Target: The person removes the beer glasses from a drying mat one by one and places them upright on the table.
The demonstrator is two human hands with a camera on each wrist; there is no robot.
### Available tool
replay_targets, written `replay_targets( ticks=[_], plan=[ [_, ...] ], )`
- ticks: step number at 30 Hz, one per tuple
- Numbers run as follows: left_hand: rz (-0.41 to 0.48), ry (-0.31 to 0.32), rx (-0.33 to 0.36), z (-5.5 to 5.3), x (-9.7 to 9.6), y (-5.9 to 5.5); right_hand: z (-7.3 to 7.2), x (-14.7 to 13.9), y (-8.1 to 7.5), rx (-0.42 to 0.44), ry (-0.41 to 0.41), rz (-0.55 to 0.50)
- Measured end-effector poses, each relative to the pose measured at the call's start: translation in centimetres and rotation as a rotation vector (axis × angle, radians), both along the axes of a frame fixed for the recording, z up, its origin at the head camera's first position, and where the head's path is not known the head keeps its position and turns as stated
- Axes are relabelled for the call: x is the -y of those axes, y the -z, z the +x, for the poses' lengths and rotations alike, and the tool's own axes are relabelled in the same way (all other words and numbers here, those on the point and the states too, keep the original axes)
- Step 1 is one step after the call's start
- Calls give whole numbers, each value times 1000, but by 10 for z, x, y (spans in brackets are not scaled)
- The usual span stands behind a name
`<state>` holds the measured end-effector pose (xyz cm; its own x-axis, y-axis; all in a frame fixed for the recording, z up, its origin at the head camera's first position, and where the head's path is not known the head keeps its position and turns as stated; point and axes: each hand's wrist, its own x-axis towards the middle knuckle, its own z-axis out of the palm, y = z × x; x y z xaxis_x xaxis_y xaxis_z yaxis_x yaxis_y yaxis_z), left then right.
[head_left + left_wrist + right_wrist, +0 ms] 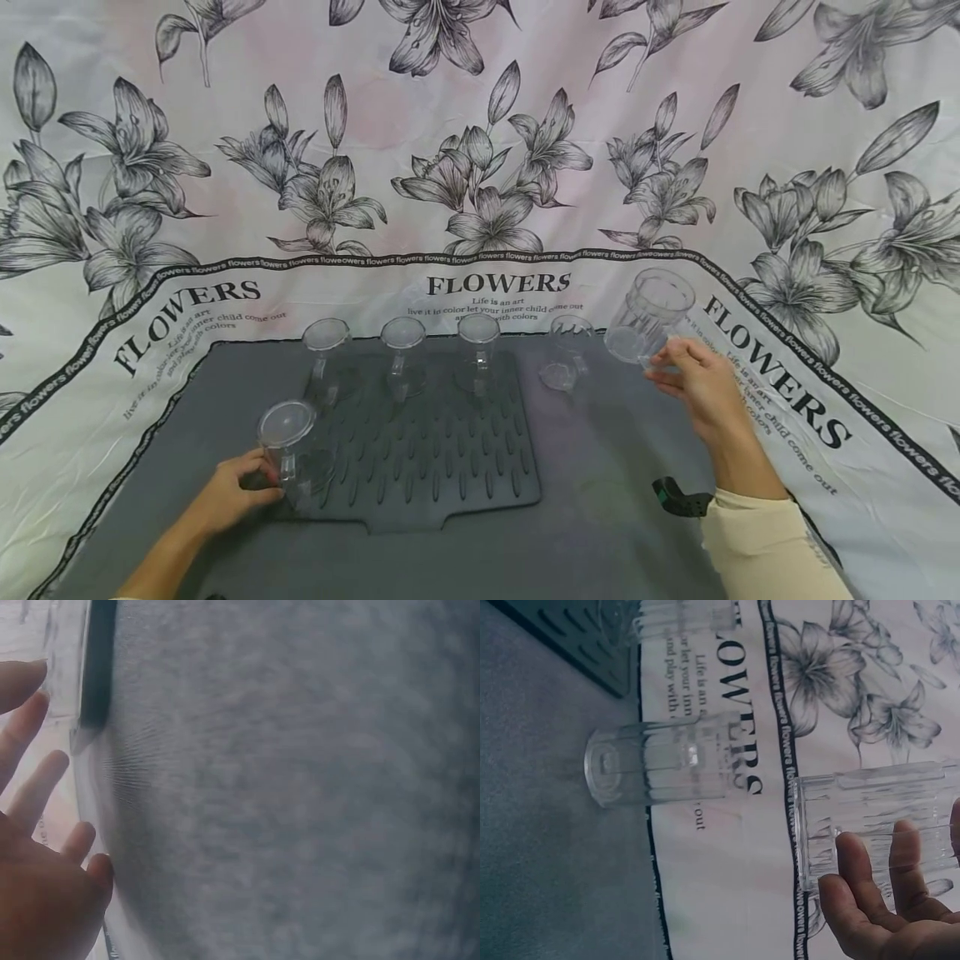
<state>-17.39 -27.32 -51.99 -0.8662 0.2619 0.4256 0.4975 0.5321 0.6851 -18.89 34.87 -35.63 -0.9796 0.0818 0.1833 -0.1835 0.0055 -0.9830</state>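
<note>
At the front left corner of the dark ridged mat [420,500] stands a clear glass mug [288,425]. My left hand [228,496] touches its left side with thumb and fingertips; in the left wrist view the fingers look fairly straight and spread. Up at the right, my right hand [701,383] holds another clear glass mug [648,312] in the air, tilted, pinched low down near its end. In the right wrist view, fingers and thumb lie against this ribbed mug [877,817]. The left wrist view is mostly blurred grey surface.
Three more clear mugs, left [326,358], middle [403,358] and right [478,354], stand in a row along the mat's back edge. Another glass mug [566,358] stands on the grey table [600,517] right of the mat. Flower-printed cloth [495,167] rises behind.
</note>
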Motion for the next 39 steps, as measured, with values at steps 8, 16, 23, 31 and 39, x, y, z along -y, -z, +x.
replay_targets(
  ticks=[8, 16, 23, 31, 39],
  plan=[
    [-106, -110, 43, 14, 2, 5, -16, -5, 20, 31, 5, 1],
    [-260, -192, 222, 21, 4, 5, -28, -12, 42, 87, 21, 47],
    [-264, -201, 293, 17, 3, 1, -43, -19, 57, 98, 30, 22],
    [-268, -201, 337, 9, -1, -1, -58, -22, 72, 146, 87, 76],
    [-256, -199, 293, 9, -2, 1, -68, -24, 89, 192, 112, 166]
  ],
)
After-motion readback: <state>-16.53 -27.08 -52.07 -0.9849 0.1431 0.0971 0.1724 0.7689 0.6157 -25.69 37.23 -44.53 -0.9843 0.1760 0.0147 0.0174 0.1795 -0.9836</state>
